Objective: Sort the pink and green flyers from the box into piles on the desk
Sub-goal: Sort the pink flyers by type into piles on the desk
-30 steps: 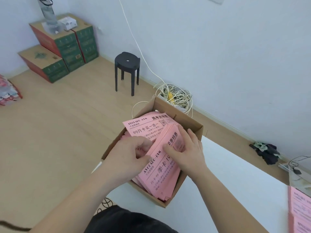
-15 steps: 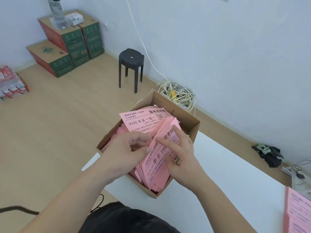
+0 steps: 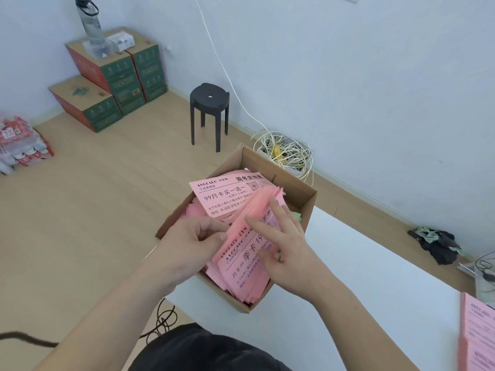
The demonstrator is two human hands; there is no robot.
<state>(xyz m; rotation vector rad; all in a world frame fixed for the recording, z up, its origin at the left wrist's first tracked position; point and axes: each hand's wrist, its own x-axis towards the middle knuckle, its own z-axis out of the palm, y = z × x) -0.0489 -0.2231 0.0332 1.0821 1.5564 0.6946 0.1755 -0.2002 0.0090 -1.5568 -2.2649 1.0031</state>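
Note:
An open cardboard box sits on the left end of the white desk, filled with pink flyers. A sliver of green flyer shows at the box's right wall. My left hand pinches the left edge of a tilted bundle of pink flyers with thumb and fingers. My right hand holds the same bundle from the right, its fingers spread over the top sheet. A pile of pink flyers lies at the desk's right edge.
On the floor beyond the box stand a black stool, a coil of pale cable, stacked red-green cartons with a water bottle, and a dark cloth heap. A black cord lies by the desk's left edge.
The bundle in my hands has tipped up more on its edge, and my right fingers have spread further over it. The view has shifted slightly.

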